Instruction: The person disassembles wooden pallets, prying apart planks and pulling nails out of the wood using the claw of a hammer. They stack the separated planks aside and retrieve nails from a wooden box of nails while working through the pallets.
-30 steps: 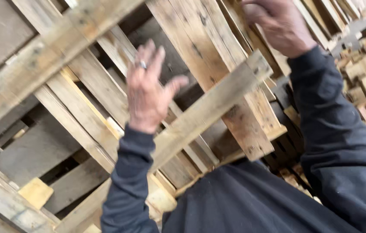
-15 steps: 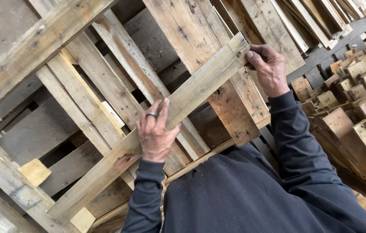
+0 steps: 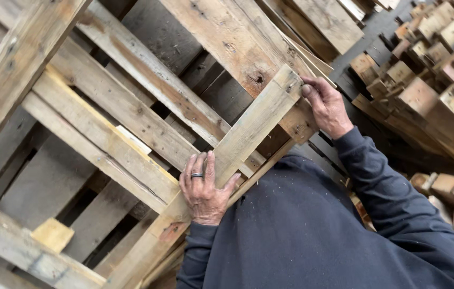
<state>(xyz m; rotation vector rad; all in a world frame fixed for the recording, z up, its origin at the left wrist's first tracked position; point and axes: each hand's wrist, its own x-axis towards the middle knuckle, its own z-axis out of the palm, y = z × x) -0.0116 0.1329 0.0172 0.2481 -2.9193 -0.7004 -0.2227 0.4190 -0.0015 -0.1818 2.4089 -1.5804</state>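
**Both hands on a pallet board**

The person's left hand point(image 3: 204, 188) lay flat on a long, pale wooden board point(image 3: 248, 128) that ran diagonally from the lower left up to the upper right of the view. Its fingers point(image 3: 199, 166) were held close together and stretched along the wood, the thumb spread out to the side against the board's edge; a dark ring point(image 3: 197, 175) sat on one finger. The hand pressed on the board rather than closing round it.

The right hand point(image 3: 327, 105) was at the board's upper end, fingers curled over the end corner and gripping it, thumb on the near face.

The board lay across the slats of a weathered wooden pallet point(image 3: 109, 107), touching several of them, with dark gaps showing between the slats beneath. A small square wooden block point(image 3: 51, 234) sat on a slat near the lower left. Both arms wore the sleeves of a dark navy sweatshirt point(image 3: 302, 230), flecked with pale dust. To the right, well apart from the board, stood a heap of cut wooden blocks point(image 3: 441, 69).
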